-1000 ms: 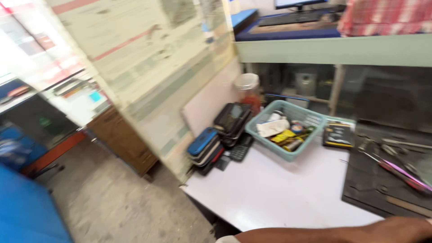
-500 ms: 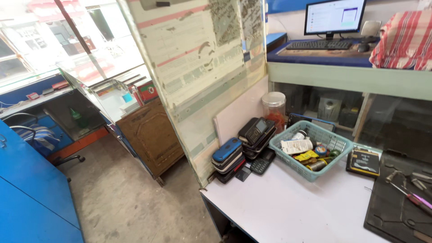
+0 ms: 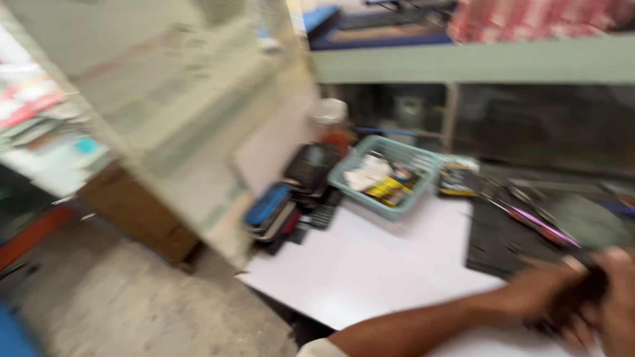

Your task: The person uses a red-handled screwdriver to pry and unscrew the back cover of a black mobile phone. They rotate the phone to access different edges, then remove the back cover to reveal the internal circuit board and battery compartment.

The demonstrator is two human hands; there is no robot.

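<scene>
The view is heavily blurred by motion. My left forearm reaches in from the bottom edge, and my left hand (image 3: 544, 291) sits at the lower right over the white table (image 3: 370, 264). My right hand (image 3: 616, 299) meets it at the right edge. Between the two hands is a small dark object (image 3: 583, 296). My left fingers are closed on it, but what it is cannot be made out. The right hand's fingers curl beside it, and their grip is too blurred to read. Both hands lie at the near edge of a black work mat (image 3: 509, 241).
A teal basket (image 3: 410, 155) of small items stands at the table's back. A stack of dark phones and cases (image 3: 284, 201) lies left of it. Pink-handled tools (image 3: 539, 221) rest on the mat. A plastered partition (image 3: 165, 125) borders the table's left, with concrete floor (image 3: 132, 304) below.
The camera has swung down and to the right. Both of my hands have come into view at the lower right, where half a second ago neither was visible.
</scene>
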